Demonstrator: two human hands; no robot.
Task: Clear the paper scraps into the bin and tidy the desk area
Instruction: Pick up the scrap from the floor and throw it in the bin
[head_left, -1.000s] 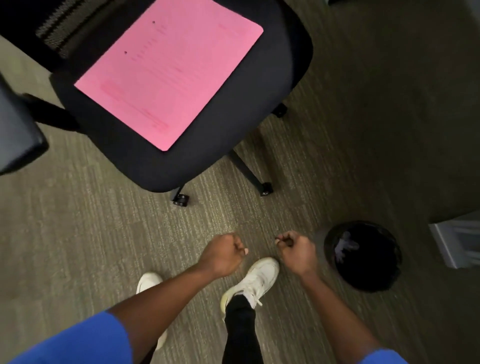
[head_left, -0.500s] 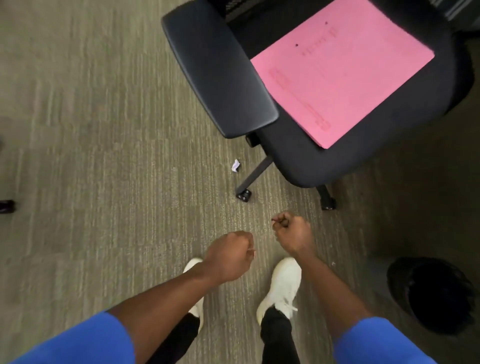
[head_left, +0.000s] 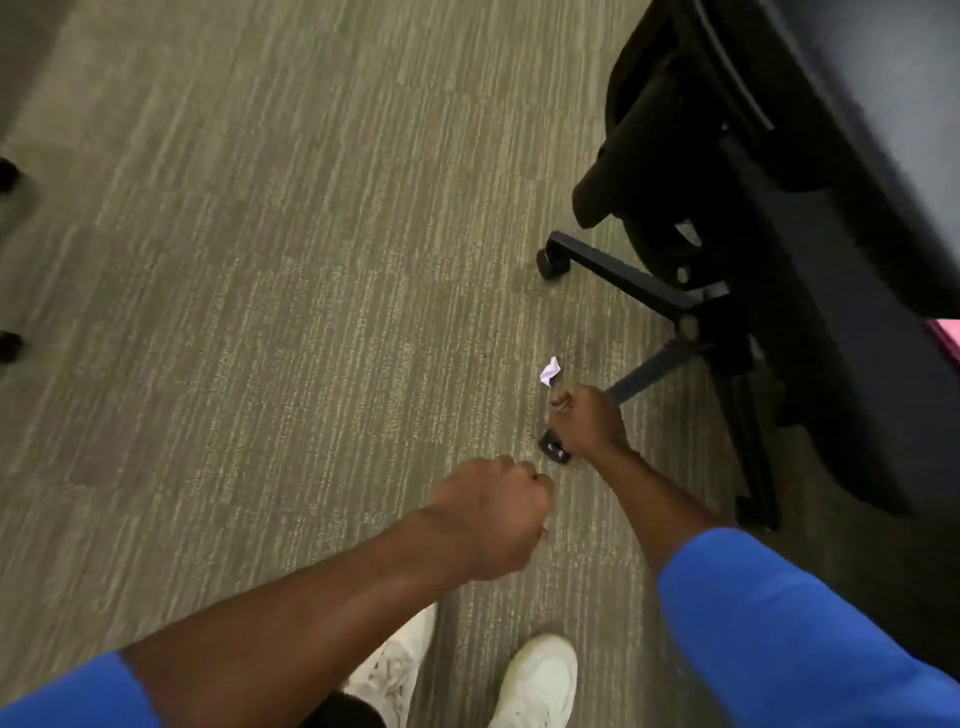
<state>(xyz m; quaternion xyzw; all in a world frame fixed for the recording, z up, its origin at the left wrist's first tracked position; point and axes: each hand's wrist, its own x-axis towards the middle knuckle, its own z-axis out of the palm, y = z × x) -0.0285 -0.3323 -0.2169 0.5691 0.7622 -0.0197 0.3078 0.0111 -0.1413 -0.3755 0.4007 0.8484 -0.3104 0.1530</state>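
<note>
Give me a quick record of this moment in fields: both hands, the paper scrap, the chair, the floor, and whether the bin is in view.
left hand: closed fist, contents not visible
right hand: fingers curled, reaching toward the scrap, not clearly touching it
paper scrap: white, crumpled, on the carpet beside a chair leg
office chair: black, wheeled base, at right
carpet: grey-green, striped
bin: not in view

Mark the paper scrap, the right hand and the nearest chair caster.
paper scrap (head_left: 550, 371), head view, middle of the crumpled white piece on the carpet.
right hand (head_left: 587, 421), head view, back of the hand, just below the scrap.
chair caster (head_left: 554, 450), head view, visible wheel beside the hand.
</note>
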